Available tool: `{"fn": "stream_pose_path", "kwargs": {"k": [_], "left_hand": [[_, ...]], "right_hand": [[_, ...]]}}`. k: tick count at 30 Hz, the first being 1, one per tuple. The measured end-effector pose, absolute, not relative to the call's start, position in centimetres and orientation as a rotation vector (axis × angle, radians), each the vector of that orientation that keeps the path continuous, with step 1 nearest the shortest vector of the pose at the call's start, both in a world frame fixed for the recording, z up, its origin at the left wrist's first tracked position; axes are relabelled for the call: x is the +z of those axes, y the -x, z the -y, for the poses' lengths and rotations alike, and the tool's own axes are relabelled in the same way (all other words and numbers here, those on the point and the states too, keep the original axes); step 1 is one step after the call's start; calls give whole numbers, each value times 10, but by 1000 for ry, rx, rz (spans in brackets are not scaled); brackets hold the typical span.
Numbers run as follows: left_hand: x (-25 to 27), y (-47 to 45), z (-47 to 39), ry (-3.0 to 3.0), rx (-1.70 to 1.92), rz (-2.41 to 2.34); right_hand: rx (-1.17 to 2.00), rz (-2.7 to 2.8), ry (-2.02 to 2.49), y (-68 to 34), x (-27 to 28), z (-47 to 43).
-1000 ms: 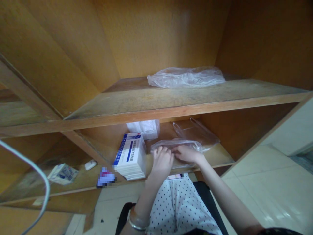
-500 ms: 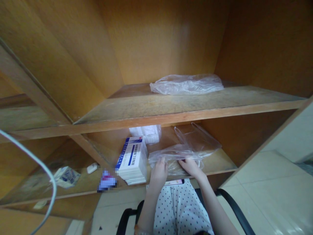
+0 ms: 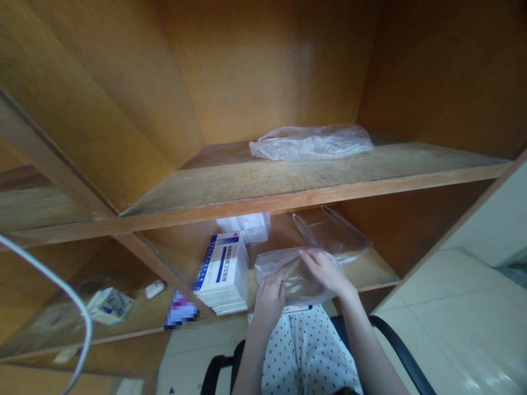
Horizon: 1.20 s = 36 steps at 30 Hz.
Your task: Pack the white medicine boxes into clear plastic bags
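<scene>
A clear plastic bag (image 3: 298, 280) lies fairly flat at the front of the lower shelf, reaching over its edge. My left hand (image 3: 270, 296) rests on its left side, fingers close together and slightly bent. Across its upper right part my right hand (image 3: 325, 270) lies with fingers stretched out. Both hands press on the film; neither grips it. Behind, a second clear bag (image 3: 333, 233) with loop handles is spread on the shelf. To the left stands a stack of white and blue boxes (image 3: 224, 274) with printed characters.
A crumpled clear bag (image 3: 313, 144) lies on the upper shelf (image 3: 230, 184). Behind the boxes is a white packet (image 3: 247, 226). The left compartment holds a small carton (image 3: 110, 305) and a white object (image 3: 155, 289). A white cable (image 3: 61, 285) hangs at left; chair armrests (image 3: 401, 351) flank my lap.
My right hand has moved up and flattened onto the front bag. The bag, bunched before, is now smoother and extends nearer to me. My left hand has shifted slightly down.
</scene>
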<state>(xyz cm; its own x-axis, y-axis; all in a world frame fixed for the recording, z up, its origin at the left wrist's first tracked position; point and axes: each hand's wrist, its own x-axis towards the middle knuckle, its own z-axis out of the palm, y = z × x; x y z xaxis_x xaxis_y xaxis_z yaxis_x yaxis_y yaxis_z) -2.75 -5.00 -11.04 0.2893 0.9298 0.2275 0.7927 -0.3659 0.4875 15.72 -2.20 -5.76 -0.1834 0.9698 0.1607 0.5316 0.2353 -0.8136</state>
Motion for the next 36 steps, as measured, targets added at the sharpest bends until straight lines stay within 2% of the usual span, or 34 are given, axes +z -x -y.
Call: {"fn": "stream_pose_path", "kwargs": {"k": [5,11,18,21,28,36], "left_hand": [[-105,24,58,-2213,611,-1765],[-109,20,65,-2040,348,-1979],[-109,25,55,-2231,738,-1765],[-104,28,47,-2312,799,-1674],[-96,33,40,-2332,460,-1835],[-90,41,44,-2297,412,-1910]], "right_hand": [[749,1761,1460,-153,-70,14],[722,1842,1497,-144,-92,16],[749,1951,1465,-145,-109,15],[816,1966,1428,-149,-110,17],[820,1977,1435,-162,-94,23],[769,1905,1525,-167,-96,18]]}}
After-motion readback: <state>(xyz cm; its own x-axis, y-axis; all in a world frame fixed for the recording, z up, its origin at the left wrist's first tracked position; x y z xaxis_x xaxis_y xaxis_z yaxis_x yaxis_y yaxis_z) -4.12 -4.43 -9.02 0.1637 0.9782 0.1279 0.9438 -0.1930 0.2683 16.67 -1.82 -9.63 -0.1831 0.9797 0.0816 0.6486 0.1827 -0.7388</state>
